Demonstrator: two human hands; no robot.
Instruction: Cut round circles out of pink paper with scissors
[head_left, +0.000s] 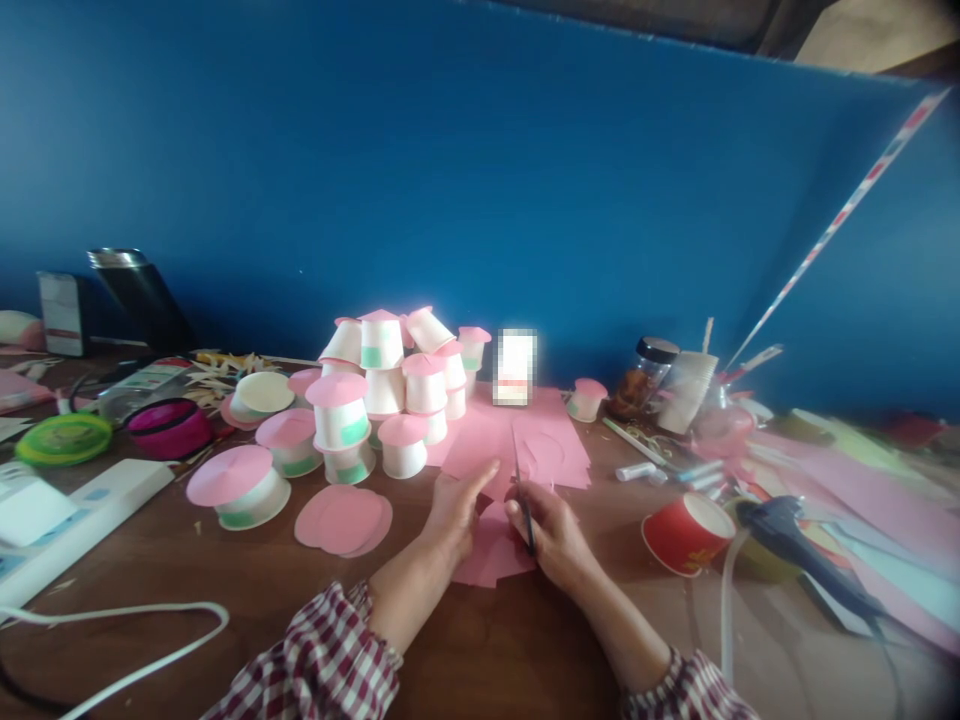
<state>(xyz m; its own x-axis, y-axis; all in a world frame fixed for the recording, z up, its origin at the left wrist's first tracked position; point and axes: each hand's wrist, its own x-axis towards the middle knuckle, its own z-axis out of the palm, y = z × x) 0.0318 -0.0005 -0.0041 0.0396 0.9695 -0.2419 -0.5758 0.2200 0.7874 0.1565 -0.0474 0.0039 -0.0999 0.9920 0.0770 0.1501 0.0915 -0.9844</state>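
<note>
In my right hand (553, 532) is a pair of scissors (527, 520), its narrow blades pointing away from me. My left hand (450, 520) grips pink paper (491, 480), thumb on top; its other fingers are mostly hidden. The scissor blades lie over the pink paper, and whether they cut into it I cannot tell. More pink sheets (559, 430) spread out beyond my hands. To the left of my left hand lies a small overlapping pile of pink paper discs (343, 520).
Paper cups with pink disc tops (337, 410) are stacked at centre left. A phone (514, 368) leans against the blue wall. On the right are a red paper cup (688, 533), a glue gun (802, 550) and a jar (643, 375). A power strip (90, 515) lies left.
</note>
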